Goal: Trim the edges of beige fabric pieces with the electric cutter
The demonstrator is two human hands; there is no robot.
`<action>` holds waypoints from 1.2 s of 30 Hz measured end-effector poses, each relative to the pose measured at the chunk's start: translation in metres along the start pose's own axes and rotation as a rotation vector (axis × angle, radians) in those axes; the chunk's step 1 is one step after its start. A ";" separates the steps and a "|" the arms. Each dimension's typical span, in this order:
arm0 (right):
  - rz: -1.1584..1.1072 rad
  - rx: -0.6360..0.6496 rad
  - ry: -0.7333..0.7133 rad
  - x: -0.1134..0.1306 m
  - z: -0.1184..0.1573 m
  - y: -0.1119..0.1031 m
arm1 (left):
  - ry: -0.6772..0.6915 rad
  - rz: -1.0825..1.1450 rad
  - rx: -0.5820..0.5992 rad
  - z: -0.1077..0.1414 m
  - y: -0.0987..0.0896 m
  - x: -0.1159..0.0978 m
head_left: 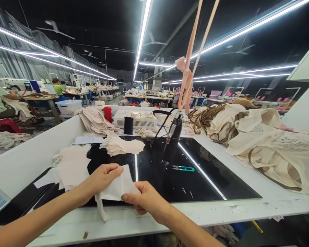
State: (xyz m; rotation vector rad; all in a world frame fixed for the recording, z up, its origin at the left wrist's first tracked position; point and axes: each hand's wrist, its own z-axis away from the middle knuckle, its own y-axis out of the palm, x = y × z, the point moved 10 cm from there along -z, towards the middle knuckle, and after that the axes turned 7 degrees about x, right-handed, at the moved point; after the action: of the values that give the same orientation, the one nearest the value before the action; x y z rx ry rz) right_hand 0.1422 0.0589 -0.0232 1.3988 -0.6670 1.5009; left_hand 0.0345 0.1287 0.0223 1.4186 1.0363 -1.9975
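A white piece of fabric is stretched between my two hands above the front edge of the black glossy board. My left hand pinches its upper left part, thumb on top. Its lower right corner is gripped by my right hand between thumb and fingers. A strip of the cloth hangs below my left hand. Cut cream fabric pieces lie to the left, and a second stack of cream pieces sits farther back. To the right are teal thread snips and a black hand-held tool hanging from pink straps.
Heaped cream garments with brown straps cover the right side of the white table. At the back stand a white vented box, a phone and a red cylinder. People sit at sewing machines beyond.
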 end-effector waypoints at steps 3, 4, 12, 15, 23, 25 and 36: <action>0.033 0.029 0.013 -0.002 -0.001 0.003 | 0.029 -0.053 0.021 0.000 -0.003 0.001; 0.044 0.042 0.017 -0.002 -0.001 0.005 | 0.040 -0.066 0.024 0.000 -0.004 0.002; 0.277 0.080 -0.012 -0.002 -0.011 0.003 | 0.262 -0.413 0.004 -0.004 -0.014 -0.018; 0.460 -0.034 -0.131 0.016 -0.025 -0.018 | 0.556 -0.784 -0.117 0.008 -0.015 -0.055; 0.956 -0.322 -0.321 0.042 -0.039 -0.081 | 1.000 -1.458 -0.105 0.030 0.057 -0.029; 1.064 -0.327 -0.319 0.038 -0.040 -0.084 | 0.963 -1.411 -0.093 0.024 0.066 -0.017; 1.547 -0.566 -0.337 0.051 -0.033 -0.118 | 0.839 -1.184 -0.065 0.001 0.074 0.004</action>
State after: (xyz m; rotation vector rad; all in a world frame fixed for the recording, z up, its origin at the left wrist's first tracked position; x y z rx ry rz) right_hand 0.2382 0.1489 -0.0054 0.5267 -2.5110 1.8217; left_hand 0.0874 0.0838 -0.0036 1.8666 2.7754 -1.9043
